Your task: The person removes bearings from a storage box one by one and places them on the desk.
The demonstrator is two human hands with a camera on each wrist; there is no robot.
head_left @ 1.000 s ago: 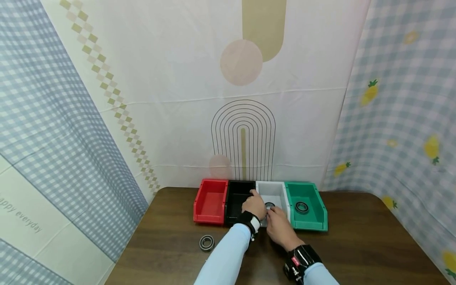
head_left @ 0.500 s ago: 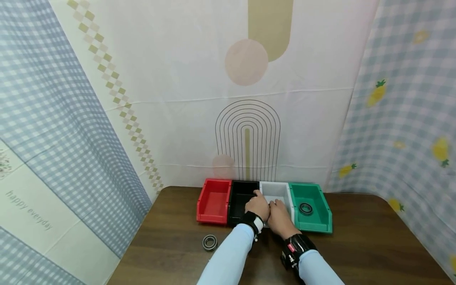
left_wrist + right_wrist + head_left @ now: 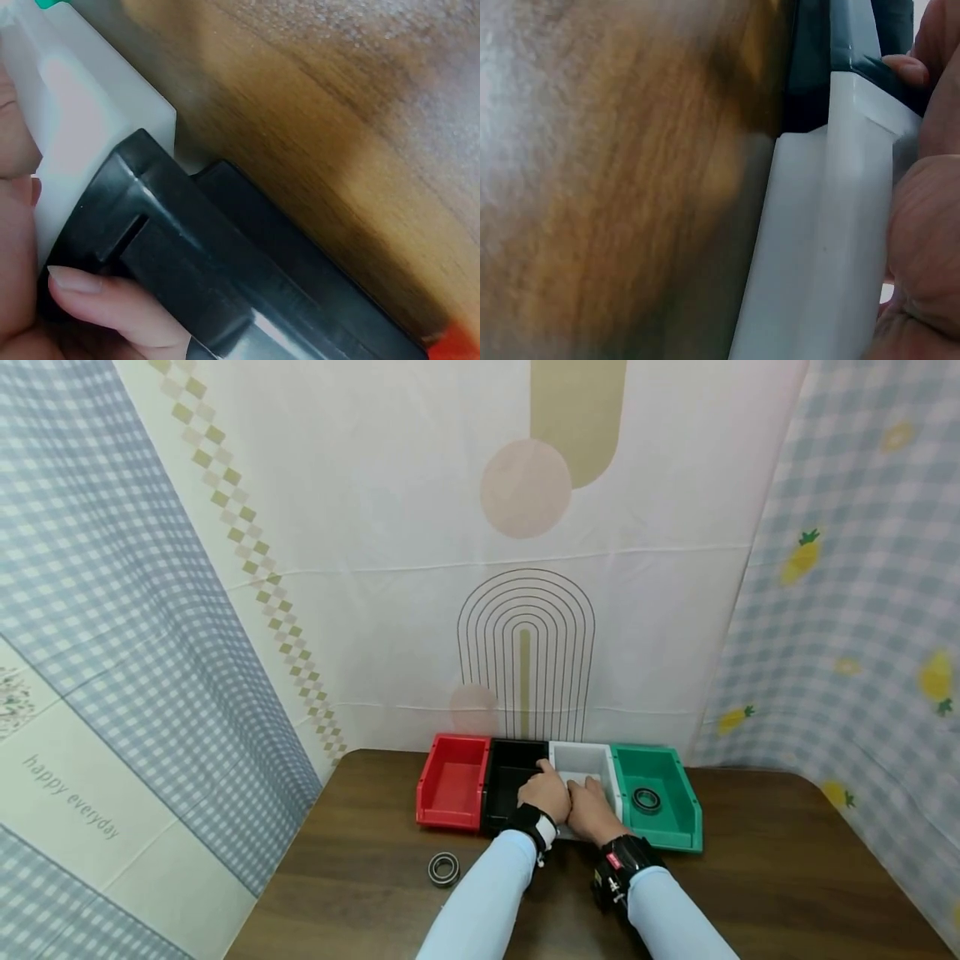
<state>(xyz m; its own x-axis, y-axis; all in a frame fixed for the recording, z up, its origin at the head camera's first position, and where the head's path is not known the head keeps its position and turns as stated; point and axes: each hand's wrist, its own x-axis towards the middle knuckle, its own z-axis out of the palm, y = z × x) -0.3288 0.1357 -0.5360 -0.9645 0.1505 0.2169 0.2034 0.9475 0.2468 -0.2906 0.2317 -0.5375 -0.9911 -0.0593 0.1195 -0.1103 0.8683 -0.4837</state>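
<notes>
My left hand lies across the border of the black bin and the white bin. One finger points forward along the black bin's right rim. In the left wrist view its thumb lies against the black bin near the front. My right hand reaches down into the white bin, right beside the left hand. Its fingertips are hidden, so whatever they touch does not show. In the right wrist view only part of the right hand appears, beside the white bin's front wall.
A red bin stands at the left end of the row. The green bin at the right end holds a ball bearing. Another bearing lies on the wooden table, left of the left sleeve. A printed cloth hangs behind.
A bearing seen in the white bin one second ago is now hidden behind my right hand, which has moved a little forward and closer to my left. The head view has shifted slightly.
</notes>
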